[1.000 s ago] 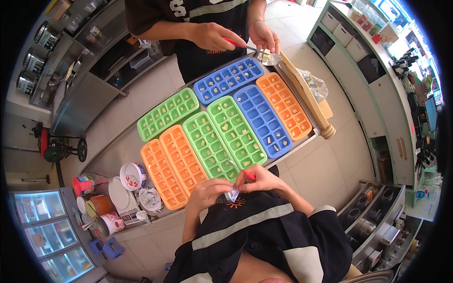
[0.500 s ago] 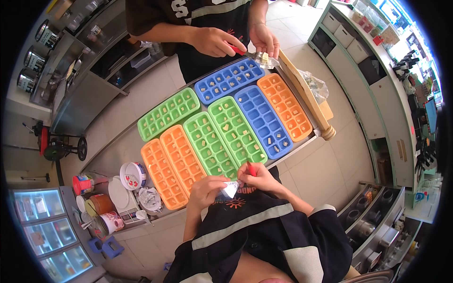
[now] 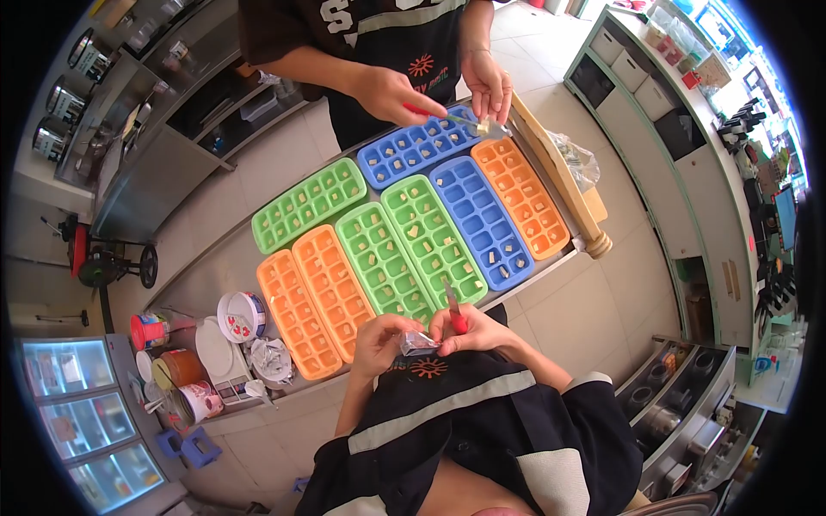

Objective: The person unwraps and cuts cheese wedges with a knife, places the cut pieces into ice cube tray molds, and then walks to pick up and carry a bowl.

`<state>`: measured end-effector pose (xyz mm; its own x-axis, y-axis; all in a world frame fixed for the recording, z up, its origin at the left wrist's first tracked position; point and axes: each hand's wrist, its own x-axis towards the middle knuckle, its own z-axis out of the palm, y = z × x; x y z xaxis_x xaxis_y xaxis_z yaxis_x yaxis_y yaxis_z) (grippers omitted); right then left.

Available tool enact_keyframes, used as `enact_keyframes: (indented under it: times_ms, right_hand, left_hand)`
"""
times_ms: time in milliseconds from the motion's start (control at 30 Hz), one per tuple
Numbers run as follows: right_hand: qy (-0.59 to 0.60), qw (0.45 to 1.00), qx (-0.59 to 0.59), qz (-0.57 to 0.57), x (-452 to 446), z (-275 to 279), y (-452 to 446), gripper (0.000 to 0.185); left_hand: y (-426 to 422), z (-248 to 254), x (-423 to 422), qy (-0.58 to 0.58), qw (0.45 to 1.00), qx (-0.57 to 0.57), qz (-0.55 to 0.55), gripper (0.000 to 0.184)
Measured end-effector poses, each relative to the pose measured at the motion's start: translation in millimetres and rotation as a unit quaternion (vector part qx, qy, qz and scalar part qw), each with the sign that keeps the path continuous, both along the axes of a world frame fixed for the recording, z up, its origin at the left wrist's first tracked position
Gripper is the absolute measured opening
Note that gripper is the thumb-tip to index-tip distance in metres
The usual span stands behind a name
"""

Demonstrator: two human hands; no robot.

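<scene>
My left hand [image 3: 385, 340] pinches a small silver foil packet [image 3: 418, 343] in front of my apron. On the packet's other side, my right hand [image 3: 473, 329] touches its edge and holds a red-handled knife [image 3: 456, 316], blade pointing up over the near green tray. Small pale cubes lie in many compartments of the green trays [image 3: 385, 265], the orange trays [image 3: 297, 311] and the blue trays [image 3: 482, 219]. Across the table, a co-worker's hand [image 3: 397, 95] works another red-handled knife against a pale piece on foil [image 3: 492, 129], held in the co-worker's other hand.
At the table's left end stand a white tub [image 3: 242, 316], crumpled foil [image 3: 272, 359], a white scale [image 3: 225, 378] and several jars. A wooden rail [image 3: 559, 172] borders the right end, with a plastic bag [image 3: 575, 162] beyond it. Cabinets line the right side.
The foil packet has turned and looks more compact between my hands. My knife's blade now shows, pointing up and away. The co-worker's hands, knife and foil have shifted slightly towards the table.
</scene>
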<state>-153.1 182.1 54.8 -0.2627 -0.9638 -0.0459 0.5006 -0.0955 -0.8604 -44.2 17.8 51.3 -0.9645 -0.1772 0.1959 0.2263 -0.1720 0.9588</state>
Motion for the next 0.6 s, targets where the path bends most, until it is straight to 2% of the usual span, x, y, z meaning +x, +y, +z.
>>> enact_keyframes:
  times_ms: [100, 167, 233, 300, 333, 367, 400, 433, 467, 500, 567, 600]
  right_hand:
    - [-0.060, 0.996, -0.035, 0.060, 0, -2, -1, 0.021]
    - [-0.019, 0.997, -0.049, 0.056, 0, -5, -2, 0.020]
    - [0.021, 0.996, -0.063, 0.053, 0, -7, 0, 0.019]
    - [-0.085, 0.996, 0.027, -0.006, 2, -7, 4, 0.016]
    - [-0.059, 0.995, 0.041, -0.067, 2, -4, 3, 0.015]
    - [-0.058, 0.995, 0.040, -0.068, 2, -5, 2, 0.015]
    - [0.032, 0.992, 0.039, -0.116, 1, -6, 1, 0.015]
    - [0.122, 0.978, 0.038, -0.163, 0, -6, 0, 0.015]
    - [0.210, 0.964, 0.063, -0.151, -5, 4, 3, 0.013]
    - [0.210, 0.964, 0.063, -0.152, -6, 13, 3, 0.013]
    - [0.359, 0.913, 0.106, -0.165, -7, 26, 5, 0.012]
    - [0.358, 0.913, 0.106, -0.165, -7, 27, 7, 0.012]
  left_hand:
    - [-2, -2, 1, -0.062, 0.995, 0.058, -0.051, 0.012]
    - [-4, -5, 0, -0.111, 0.988, 0.053, -0.093, 0.012]
    - [0, -5, -4, -0.090, 0.991, 0.068, -0.066, 0.012]
    - [2, -3, -8, -0.069, 0.993, 0.082, -0.040, 0.012]
    - [3, 2, -11, -0.061, 0.995, 0.075, -0.018, 0.011]
    - [2, 5, -13, -0.054, 0.996, 0.068, 0.003, 0.011]
    - [0, 8, -16, -0.053, 0.996, 0.067, 0.002, 0.011]
    - [-5, 10, -18, -0.027, 0.999, -0.003, -0.021, 0.011]
    - [-8, 12, -21, 0.000, 0.996, -0.072, -0.045, 0.013]
    - [-9, 14, -23, 0.000, 0.996, -0.073, -0.046, 0.013]
    - [-8, 20, -26, 0.025, 0.971, -0.234, -0.034, 0.016]
    - [-6, 25, -27, 0.025, 0.971, -0.234, -0.035, 0.016]
